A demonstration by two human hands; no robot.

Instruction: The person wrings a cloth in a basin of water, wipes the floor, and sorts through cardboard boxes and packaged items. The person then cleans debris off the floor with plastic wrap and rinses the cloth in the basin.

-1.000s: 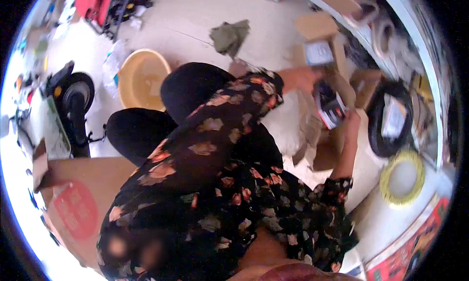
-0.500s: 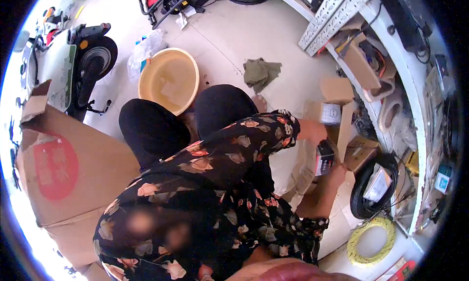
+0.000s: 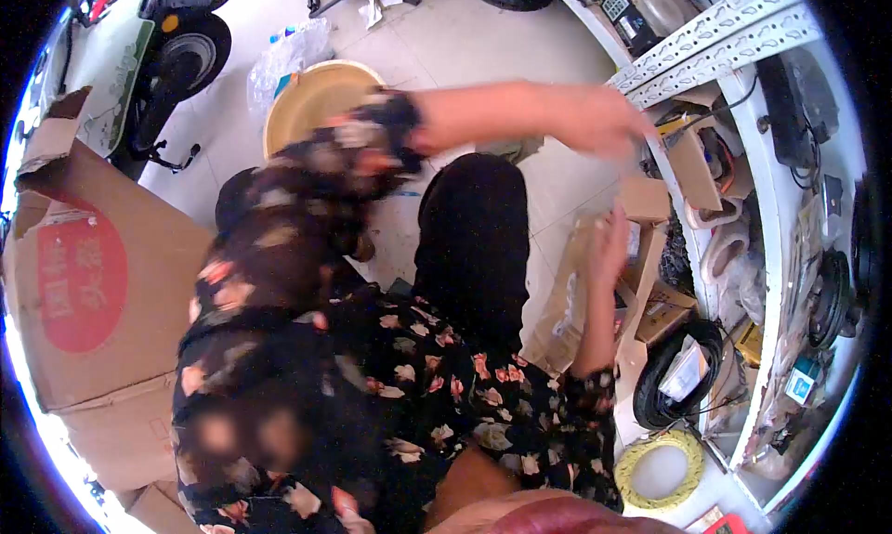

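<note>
My left hand is stretched across in front of me, level with the shelf post. It is smeared by motion, so its fingers and anything in them cannot be made out. Below it, my right hand is raised at the near side of an open cardboard carton, fingers extended upward and no held thing visible. One flap of the carton stands up at the far end. Brown cardboard spreads out on its left. A pale small box inside is partly hidden behind my right hand.
A yellow basin is partly covered by my left sleeve, with a plastic bag beside it. Cluttered metal shelving lines the right, near a black coil and yellow ring. A large carton and scooter stand left.
My left hand has come out of the carton and swung forward, away from it. My right hand has risen from within the carton to its near side. The view has shifted slightly.
</note>
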